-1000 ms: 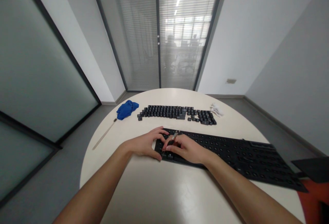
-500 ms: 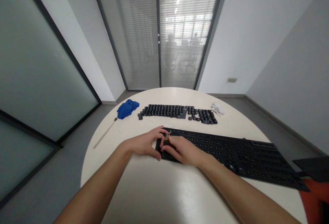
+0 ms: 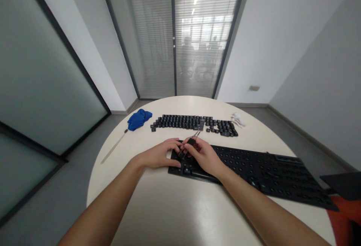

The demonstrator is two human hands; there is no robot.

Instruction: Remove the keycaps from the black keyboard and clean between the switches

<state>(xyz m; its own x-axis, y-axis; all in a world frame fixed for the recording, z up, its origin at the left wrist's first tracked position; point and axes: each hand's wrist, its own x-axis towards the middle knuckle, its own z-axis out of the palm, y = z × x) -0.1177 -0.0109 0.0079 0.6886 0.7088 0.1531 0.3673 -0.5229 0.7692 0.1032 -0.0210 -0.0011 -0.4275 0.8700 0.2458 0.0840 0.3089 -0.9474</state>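
A black keyboard (image 3: 239,163) lies across the table, most of its keys stripped to small round posts. My right hand (image 3: 207,157) is closed around a wire keycap puller (image 3: 192,141) with a dark grip. One pair of its wire ends points up and away, the other down toward the keyboard's left end. My left hand (image 3: 159,155) rests at that end, thumb and fingers apart, its fingertips beside the lower wires. A small dark piece, possibly a keycap, shows near those wires, too small to be sure. A few keycaps (image 3: 186,170) sit at the keyboard's near left corner.
Loose black keycaps (image 3: 180,122) lie in rows beyond the keyboard on the round white table (image 3: 169,208). A blue cloth (image 3: 138,119) and a thin brush (image 3: 114,146) are at the left, crumpled white gloves or cloth (image 3: 238,120) at the right. A dark chair part (image 3: 342,185) is near the right edge.
My right hand has lifted and turned the puller, so its wires now tilt up and away. The left thumb has moved up onto the keyboard from its near edge.
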